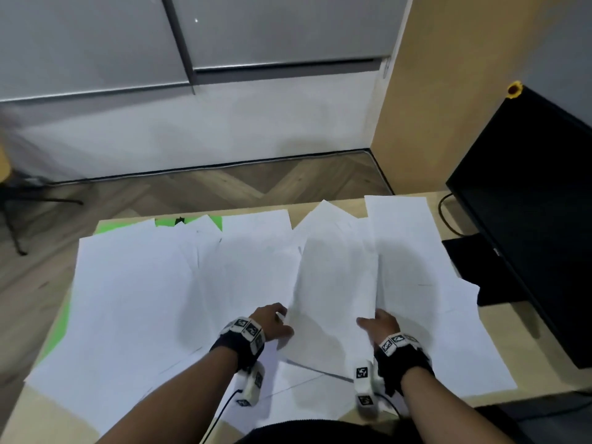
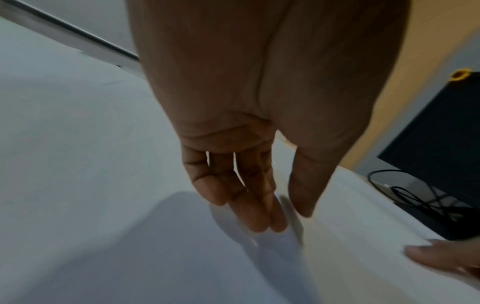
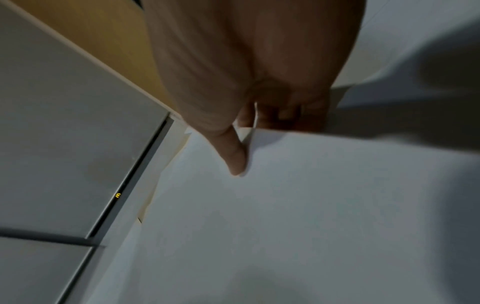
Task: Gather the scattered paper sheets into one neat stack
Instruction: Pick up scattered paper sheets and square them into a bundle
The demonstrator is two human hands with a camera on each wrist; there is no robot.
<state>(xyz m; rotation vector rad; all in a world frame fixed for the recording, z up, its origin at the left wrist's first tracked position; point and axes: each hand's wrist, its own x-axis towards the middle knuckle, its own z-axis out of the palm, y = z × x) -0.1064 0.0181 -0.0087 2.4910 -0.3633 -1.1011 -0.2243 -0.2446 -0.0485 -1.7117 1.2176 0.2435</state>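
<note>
Black monitor [image 1: 528, 216] right of scattered sheets [image 1: 134, 299], green mat [image 1: 105, 227] beneath

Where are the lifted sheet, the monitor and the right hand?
lifted sheet [image 1: 336, 283], head view, middle of its raised white face.
monitor [image 1: 528, 203], head view, middle of its dark screen.
right hand [image 1: 381, 326], head view, back of the hand gripping the sheet's edge.

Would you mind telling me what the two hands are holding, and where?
One white paper sheet, by its near corners: the left hand at the left corner, the right hand pinching the right.
</note>
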